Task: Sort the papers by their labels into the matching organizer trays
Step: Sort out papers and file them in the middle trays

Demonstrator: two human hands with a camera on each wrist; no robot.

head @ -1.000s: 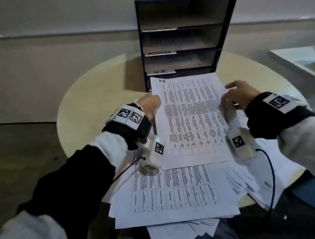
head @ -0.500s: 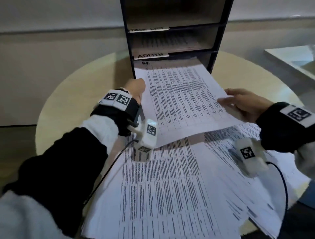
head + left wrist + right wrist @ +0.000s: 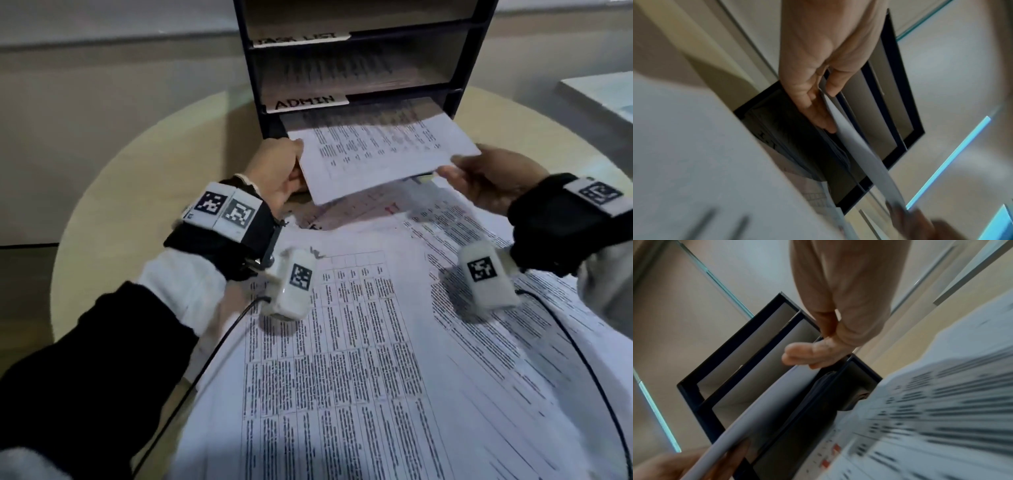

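A black organizer stands at the table's far side, with labels TASK LIST and ADMIN on its shelf edges. A printed sheet lies half inside the slot just under the ADMIN label. My left hand pinches its left edge, thumb on top, as the left wrist view shows for this hand and the sheet. My right hand holds the near right corner. In the right wrist view its fingers curl at the edge of the sheet.
A loose pile of printed papers covers the near half of the round beige table; one sheet under the held one has red marks. A white object sits at the far right. A wall runs behind the organizer.
Both hands lifted the top sheet off the pile and carried it forward; its far end has gone into the slot under the ADMIN label. My view has moved closer.
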